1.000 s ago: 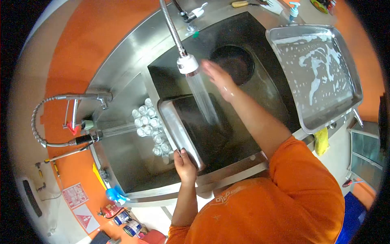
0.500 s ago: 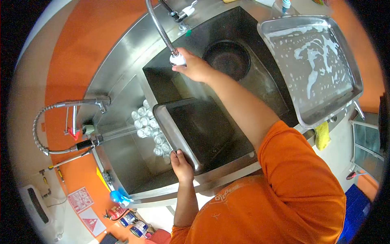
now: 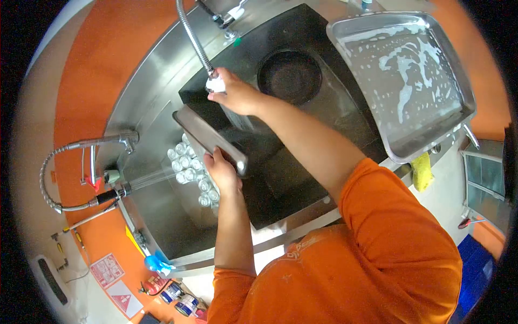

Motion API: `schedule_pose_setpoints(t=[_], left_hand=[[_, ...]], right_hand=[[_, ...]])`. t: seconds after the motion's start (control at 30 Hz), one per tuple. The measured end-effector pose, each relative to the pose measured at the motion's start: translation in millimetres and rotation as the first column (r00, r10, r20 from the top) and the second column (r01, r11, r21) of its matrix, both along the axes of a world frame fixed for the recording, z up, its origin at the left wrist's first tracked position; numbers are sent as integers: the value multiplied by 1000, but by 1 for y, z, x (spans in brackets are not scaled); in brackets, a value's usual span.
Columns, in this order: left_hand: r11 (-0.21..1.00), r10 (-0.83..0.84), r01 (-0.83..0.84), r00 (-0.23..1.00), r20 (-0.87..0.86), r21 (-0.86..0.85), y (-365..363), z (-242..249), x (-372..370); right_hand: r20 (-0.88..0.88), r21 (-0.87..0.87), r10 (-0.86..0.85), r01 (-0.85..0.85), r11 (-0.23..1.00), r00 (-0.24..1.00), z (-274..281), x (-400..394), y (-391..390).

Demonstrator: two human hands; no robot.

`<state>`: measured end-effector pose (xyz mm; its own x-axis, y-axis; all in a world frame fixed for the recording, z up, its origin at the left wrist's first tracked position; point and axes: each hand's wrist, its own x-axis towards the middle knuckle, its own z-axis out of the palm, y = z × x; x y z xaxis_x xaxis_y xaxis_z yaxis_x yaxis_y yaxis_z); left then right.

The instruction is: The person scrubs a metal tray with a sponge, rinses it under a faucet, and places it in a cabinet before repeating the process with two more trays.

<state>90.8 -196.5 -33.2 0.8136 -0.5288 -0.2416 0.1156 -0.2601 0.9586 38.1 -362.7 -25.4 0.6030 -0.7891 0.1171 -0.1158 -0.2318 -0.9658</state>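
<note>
Head view, left hand: we see the left hand clamped on the near end of the metal tray, thumb over its wall.
Metal tray: smooth grey side wall, rounded corners, long and narrow as we see it; held tilted over the sinks, by the divider.
Right hand: we mark the right hand as wrapped round the white spray head.
Spray head: stubby, on a ribbed metal hose; blurred water streaks below it.
Dark sink: we note a black-walled, straight-sided basin; round dark pan inside, toward the back.
Left sink: metal basin; we see silvery cans clustered, round ends up, near a running coiled-hose tap.
Large tray: we see a shallow metal rectangle, white suds streaked and spotted across it.
Cloth: yellow, soft-looking cloth, hanging below the large tray.
</note>
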Motion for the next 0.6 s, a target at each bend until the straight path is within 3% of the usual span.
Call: schedule_pose_setpoints(t=[0.1, 0.2, 0.33, 0.37, 0.47, 0.5, 0.6], left_hand=[[990, -51, 34, 991, -122, -140, -33, -9, 14], [967, -222, 209, 972, -81, -146, -56, -8, 24], [962, -246, 250, 968, 46, -107, -76, -2, 17], [955, -258, 256, 966, 6, -150, -79, -7, 18], [985, -134, 145, 985, 112, -97, -85, 18, -12], [938, -150, 125, 987, -52, -325, -87, 4, -4], [858, -284, 345, 936, 209, -380, -88, -15, 10]], right_hand=[[-40, 0, -18, 18, 1000, 999, 7, 0, 4], [-87, 9, -10, 11, 1000, 996, 13, -6, 6], [-92, 19, 34, -32, 999, 995, 19, -16, 3], [-114, 16, 24, -23, 1000, 993, 21, -18, 4], [-90, 14, 32, -31, 999, 995, 32, -14, 6], [-86, 27, 12, -10, 1000, 996, 31, -5, 7], [-58, 66, -51, 54, 996, 997, 36, 14, 20]])
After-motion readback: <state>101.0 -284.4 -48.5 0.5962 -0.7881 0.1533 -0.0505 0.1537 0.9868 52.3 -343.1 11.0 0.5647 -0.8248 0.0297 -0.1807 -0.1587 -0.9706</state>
